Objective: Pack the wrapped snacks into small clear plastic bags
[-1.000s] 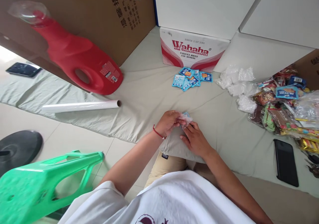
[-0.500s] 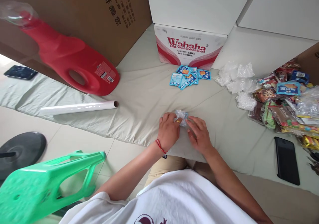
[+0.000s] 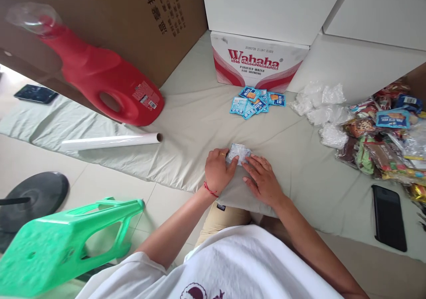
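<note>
A small packet in crinkled clear plastic wrap (image 3: 238, 152), with a bluish tint, lies on the cloth-covered surface between my hands. My left hand (image 3: 218, 170) grips its left side, fingers curled at the edge and thumb on the near side. On the right, my right hand (image 3: 264, 181) has its fingers stretched out and their tips against the packet's right edge; the thumb is apart. Beyond the hands, a pile of blue snack sachets (image 3: 254, 104) lies before the Wahaha carton (image 3: 259, 64). Several crumpled clear plastic-wrapped bundles (image 3: 333, 135) are to the right of it.
Mixed snack packets (image 3: 379, 152) are heaped at the right, with a black phone (image 3: 389, 217) nearer me. A white film roll (image 3: 113, 141) and a large red bottle (image 3: 109, 77) are at the left. A green plastic stool (image 3: 49, 232) stands on the floor.
My left thumb has moved off the packet's middle toward its near edge. The packet now shows more of its crinkled wrap. The whole view has shifted slightly.
</note>
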`<state>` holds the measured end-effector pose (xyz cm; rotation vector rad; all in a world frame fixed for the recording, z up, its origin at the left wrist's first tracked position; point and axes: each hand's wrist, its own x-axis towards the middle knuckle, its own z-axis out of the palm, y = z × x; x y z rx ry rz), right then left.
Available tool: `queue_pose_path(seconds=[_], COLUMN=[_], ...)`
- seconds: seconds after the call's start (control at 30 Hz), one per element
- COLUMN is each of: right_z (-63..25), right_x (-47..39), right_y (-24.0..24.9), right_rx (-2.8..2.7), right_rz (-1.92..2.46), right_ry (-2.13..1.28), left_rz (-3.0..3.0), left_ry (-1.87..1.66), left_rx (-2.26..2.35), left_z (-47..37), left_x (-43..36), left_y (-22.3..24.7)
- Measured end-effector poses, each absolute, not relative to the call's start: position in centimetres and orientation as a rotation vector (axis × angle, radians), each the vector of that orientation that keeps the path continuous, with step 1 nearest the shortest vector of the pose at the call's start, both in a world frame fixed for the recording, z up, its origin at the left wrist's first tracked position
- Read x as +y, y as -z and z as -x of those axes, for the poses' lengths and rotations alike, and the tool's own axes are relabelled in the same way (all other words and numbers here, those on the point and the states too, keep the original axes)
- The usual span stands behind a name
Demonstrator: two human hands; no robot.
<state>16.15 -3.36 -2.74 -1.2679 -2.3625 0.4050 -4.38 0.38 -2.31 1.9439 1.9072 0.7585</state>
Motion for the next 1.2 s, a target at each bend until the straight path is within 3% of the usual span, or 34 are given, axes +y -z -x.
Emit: queue_pose_path(seconds=[0.1, 0.27, 0.43, 0.5, 0.73, 1.1, 1.2], right_z=[-15.8, -15.1, -15.1, -14.9, -14.9, -16.2, -16.5], right_x=[-3.0, -1.4, -0.7, -1.1, -2.5, -3.3, -3.3], right_y=[2.9, 2.4, 1.5, 1.5, 1.6, 0.8, 0.6], right_rx=[-2.209, -1.61, -1.369, -1.27, -1.103, -1.194, -1.186], right_rz=[1.254, 1.457, 1.386, 1.3, 1.28, 1.378, 1.407], right_ry=[-0.479, -0.548, -1.306, -1.457, -1.436, -1.354, -1.249], left_rz=[-1.9, -1.626, -0.922, -0.74, -1.02, -0.883, -0.786], left_ry=[-0.723, -0.97, -1.154, -1.162, -0.831, -0.745, -0.879], left_rx=[1.903, 1.455, 1.132, 1.115, 0.988, 0.712, 0.875], left_z=[3.7, 2.6, 1.8, 1.6, 2.0, 1.7, 1.7], left_x=[1.1, 0.8, 0.4, 0.3, -0.8, -1.5, -2.0], left_y=[1.8, 0.6, 0.1, 0.3, 0.2, -0.5, -0.3])
